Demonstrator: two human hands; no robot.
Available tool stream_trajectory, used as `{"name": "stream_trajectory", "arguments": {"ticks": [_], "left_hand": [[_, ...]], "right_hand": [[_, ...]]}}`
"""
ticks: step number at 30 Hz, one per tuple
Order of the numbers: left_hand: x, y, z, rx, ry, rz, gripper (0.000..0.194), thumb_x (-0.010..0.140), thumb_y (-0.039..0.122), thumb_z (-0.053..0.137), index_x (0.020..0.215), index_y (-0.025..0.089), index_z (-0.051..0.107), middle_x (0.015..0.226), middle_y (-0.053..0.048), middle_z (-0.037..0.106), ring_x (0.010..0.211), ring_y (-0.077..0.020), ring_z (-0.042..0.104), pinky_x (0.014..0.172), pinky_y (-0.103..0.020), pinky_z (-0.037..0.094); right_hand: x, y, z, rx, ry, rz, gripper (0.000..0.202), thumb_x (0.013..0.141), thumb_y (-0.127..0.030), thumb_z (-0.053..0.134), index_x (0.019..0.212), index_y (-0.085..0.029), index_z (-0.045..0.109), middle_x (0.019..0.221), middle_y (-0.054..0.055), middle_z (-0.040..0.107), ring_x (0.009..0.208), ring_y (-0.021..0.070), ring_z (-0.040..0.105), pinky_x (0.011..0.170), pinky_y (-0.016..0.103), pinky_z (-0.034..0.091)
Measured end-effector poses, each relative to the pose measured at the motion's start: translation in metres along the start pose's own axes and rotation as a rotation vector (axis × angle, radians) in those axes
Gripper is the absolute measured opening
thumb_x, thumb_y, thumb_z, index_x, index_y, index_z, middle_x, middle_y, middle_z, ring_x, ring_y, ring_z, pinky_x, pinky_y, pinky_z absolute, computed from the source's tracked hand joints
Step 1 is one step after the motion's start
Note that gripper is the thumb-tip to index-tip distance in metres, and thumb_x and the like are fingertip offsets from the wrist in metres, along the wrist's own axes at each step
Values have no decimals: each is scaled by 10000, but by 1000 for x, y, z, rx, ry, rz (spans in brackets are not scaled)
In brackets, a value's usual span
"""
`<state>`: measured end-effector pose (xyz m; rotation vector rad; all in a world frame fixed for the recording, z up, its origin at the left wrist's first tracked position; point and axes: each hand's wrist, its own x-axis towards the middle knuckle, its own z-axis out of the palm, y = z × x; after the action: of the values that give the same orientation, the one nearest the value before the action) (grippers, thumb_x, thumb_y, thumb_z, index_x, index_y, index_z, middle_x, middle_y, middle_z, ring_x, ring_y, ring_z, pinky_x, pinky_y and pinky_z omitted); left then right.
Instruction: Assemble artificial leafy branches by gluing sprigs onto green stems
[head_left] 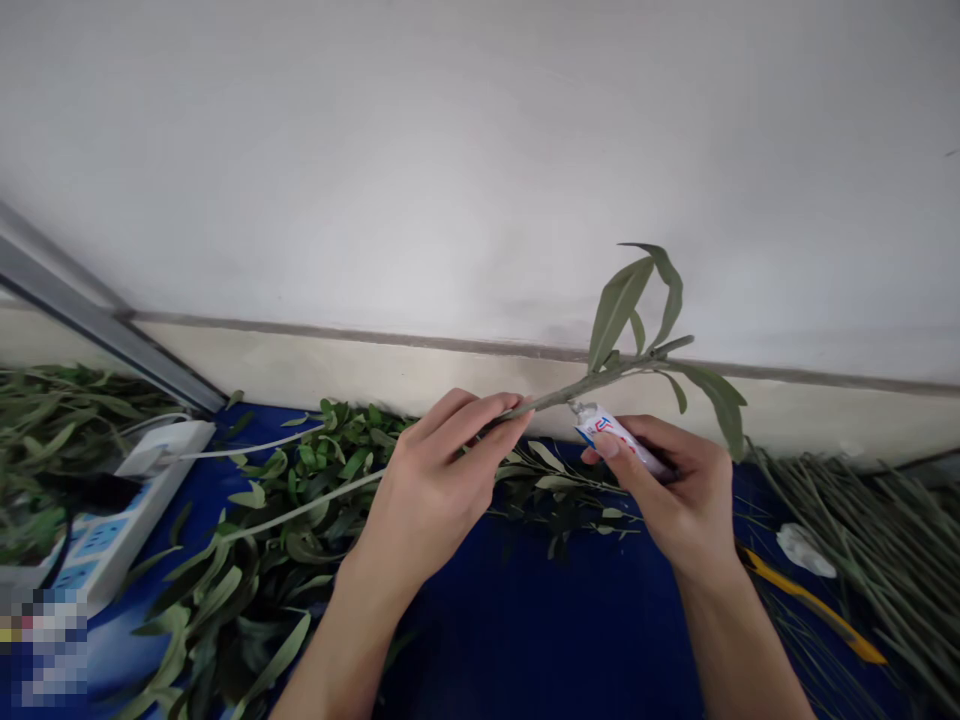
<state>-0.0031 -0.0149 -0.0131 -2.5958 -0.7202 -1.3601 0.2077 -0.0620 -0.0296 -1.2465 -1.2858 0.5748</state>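
- Centre: left hand (pixel 442 470) fingers pinching stem (pixel 566 392)
- Right of centre: right hand (pixel 671 485) fingers gripping tube (pixel 619 440), just below stem

soft diffuse light, edges blurred (stretched)

"What's at the left of the worktop (pixel 540 630)?"

"A power strip (pixel 161 465), with leafy sprigs (pixel 300 500) to its right and more leaves (pixel 75 395) to its left."

"And the right end?"

"A pile of stems (pixel 862 530). A wad (pixel 804 550) lies at its left side, with a long tool (pixel 817 605) in front of that."

"What's behind everything?"

"The wall (pixel 420 200)."

"Anything above the worktop?"

"A branch (pixel 581 388), in the left hand (pixel 435 490), reaching rightward. The tube (pixel 619 440) is just under it, in the right hand (pixel 686 490)."
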Motion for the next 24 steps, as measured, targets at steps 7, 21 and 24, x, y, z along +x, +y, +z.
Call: {"name": "stream_trajectory", "arguments": {"ticks": [7, 21, 24], "left_hand": [[0, -1, 0, -6, 14, 8, 423, 876, -116, 621, 1233, 95, 701, 1156, -152, 723, 1012, -225, 678, 832, -403, 648], [0, -1, -1, -10, -15, 0, 416, 874, -119, 627, 1224, 92, 704, 1148, -160, 725, 1004, -225, 673, 830, -401, 643], [0, 0, -1, -4, 7, 11, 417, 867, -120, 639, 1219, 94, 706, 1135, -153, 728, 999, -220, 678, 835, -391, 641]], "right_hand": [[1, 2, 0, 30, -7, 37, 240, 891, -387, 750, 792, -171, 784, 594, -2, 617, 484, 75, 364, 438, 246, 229], [3, 7, -4, -7, -53, -16, 242, 911, -387, 735, 812, -170, 779, 624, 11, 655, 472, 88, 416, 426, 238, 284], [4, 7, -5, -18, -63, -16, 244, 910, -390, 736, 818, -169, 779, 613, 6, 637, 477, 90, 410, 427, 237, 283]]}}
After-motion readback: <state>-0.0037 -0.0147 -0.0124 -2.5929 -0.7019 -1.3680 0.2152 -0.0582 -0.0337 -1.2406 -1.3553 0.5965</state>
